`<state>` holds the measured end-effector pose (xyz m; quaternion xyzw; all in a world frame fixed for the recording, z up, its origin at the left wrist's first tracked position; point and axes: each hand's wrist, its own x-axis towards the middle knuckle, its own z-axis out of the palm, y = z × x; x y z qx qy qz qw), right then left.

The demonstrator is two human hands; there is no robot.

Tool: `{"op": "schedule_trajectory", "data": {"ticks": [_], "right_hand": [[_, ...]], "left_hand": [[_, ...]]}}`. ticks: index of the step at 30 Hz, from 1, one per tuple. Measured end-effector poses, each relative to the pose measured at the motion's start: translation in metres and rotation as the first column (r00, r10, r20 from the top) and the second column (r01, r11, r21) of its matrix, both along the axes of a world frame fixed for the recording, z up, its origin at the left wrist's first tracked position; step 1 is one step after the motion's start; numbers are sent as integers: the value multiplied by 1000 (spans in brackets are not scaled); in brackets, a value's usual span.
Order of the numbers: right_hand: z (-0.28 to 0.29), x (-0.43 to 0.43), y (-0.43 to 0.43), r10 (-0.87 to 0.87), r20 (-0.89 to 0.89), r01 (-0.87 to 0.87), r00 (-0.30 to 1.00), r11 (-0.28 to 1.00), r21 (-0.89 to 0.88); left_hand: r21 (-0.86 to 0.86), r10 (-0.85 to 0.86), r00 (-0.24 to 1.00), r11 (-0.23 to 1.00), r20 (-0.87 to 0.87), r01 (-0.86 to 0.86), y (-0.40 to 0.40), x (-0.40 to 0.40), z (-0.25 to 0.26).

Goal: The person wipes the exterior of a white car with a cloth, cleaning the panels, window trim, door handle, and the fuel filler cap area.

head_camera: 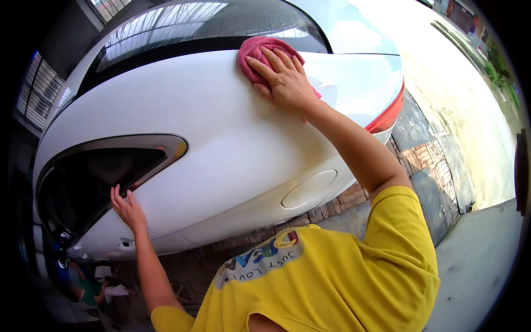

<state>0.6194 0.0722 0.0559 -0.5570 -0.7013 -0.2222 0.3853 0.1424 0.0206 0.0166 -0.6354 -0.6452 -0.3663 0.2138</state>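
A crumpled pink microfibre cloth (253, 47) lies against the white body of a car (215, 99), just below the lower edge of its rear windscreen (199, 25). My right hand (284, 81) presses flat on this cloth, fingers spread; part of the cloth is hidden beneath the palm. Over at the left, my left hand (129, 209) is at the lower edge of the dark rear side window (108, 174), fingers apart and holding nothing. Whether its fingertips rest on the trim I cannot tell.
The round fuel flap (309, 189) is closed. A red tail light (388, 110) marks the car's rear corner. Brick paving (431, 166) runs below the car, beside a pale wall (477, 257). At lower left is another person in green (89, 292), near a door handle (125, 244).
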Motion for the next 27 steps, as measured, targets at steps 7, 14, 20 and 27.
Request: {"op": "schedule_trajectory", "data": {"ticks": [7,14,20,27], "right_hand": [[-30,157,-17,-223,-135,188,965,954,-232],[-12,204,11,-251,-63,199,966,877,-436],[10,235,37,-243,-180,105,953,825,-555],[-6,294,109,-387,-17,303,922,749,-589]], "left_hand": [[-18,27,999,999,-24,-27,1,-1,0],[-9,53,998,999,-26,-53,-3,0,0],[-18,39,998,999,-52,-40,-5,-6,1],[-16,-32,999,999,6,32,-2,10,6]]}}
